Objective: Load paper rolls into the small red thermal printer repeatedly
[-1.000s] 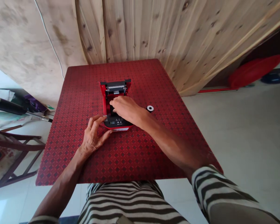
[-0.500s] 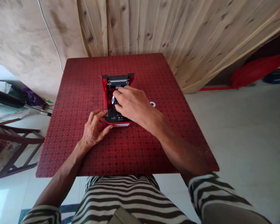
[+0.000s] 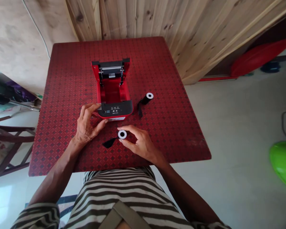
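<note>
A small red and black label printer (image 3: 115, 109) stands on the table with its lid (image 3: 111, 68) raised and its red inner compartment (image 3: 112, 90) exposed. My left hand (image 3: 87, 125) grips the printer's front left corner, fingers on the top and thumb low at the front. In front of the printer, my right hand (image 3: 139, 141) holds a black paper roll (image 3: 122, 134) with a pale ring-shaped end between thumb and fingers. A loose black tail (image 3: 109, 143) trails from it to the left. A second black roll (image 3: 147, 98), its tail also loose, lies right of the printer.
The red patterned table (image 3: 169, 133) meets a wooden plank wall (image 3: 138, 19) at the back. A wooden chair (image 3: 11, 136) stands to the left. On the floor at right sits a bright green object (image 3: 284, 162); a red rounded object (image 3: 259, 58) is farther back.
My right hand has drawn the black roll out of the printer's compartment and brought it toward me, in front of the printer. My left hand stays at the printer's corner. The view has shifted.
</note>
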A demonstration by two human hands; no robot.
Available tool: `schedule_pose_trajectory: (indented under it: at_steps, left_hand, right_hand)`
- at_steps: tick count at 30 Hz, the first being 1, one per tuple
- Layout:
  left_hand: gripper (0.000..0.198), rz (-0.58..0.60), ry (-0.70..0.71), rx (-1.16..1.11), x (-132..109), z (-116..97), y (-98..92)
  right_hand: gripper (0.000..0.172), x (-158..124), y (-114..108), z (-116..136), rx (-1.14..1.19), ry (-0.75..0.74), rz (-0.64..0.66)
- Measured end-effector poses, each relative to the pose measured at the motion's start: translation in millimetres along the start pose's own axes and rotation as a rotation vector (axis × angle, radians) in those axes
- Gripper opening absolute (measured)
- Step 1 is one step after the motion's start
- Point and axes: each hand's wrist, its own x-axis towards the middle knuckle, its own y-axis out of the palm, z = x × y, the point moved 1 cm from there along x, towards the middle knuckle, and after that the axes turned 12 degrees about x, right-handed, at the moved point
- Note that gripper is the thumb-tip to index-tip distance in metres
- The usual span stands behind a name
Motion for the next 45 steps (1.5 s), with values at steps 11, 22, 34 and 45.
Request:
schedule_pose_trajectory:
  at_steps: [11,22,34,45]
  left_hand:
    - [0.062,-0.008,0.008,-0.004,1.1,0.8,-0.9]
    - [0.061,-0.007,0.020,-0.018,2.5,-2.8,-1.7]
    - [0.064,0.001,0.020,-0.040,1.3,-1.7,-0.3]
    - [0.064,0.027,-0.008,-0.075,1.2,-3.9,-1.0]
  right_hand:
    - [0.020,8.6,-82.1,-3.6,0.002,0.154,-0.499]
    - [0.026,70.9,-105.4,-52.3,-0.043,0.108,-0.409]
    - [0.029,152.8,-43.6,47.8,-0.643,-0.226,0.266]
    - [0.045,190.0,-21.5,43.9,-0.818,0.119,0.518]
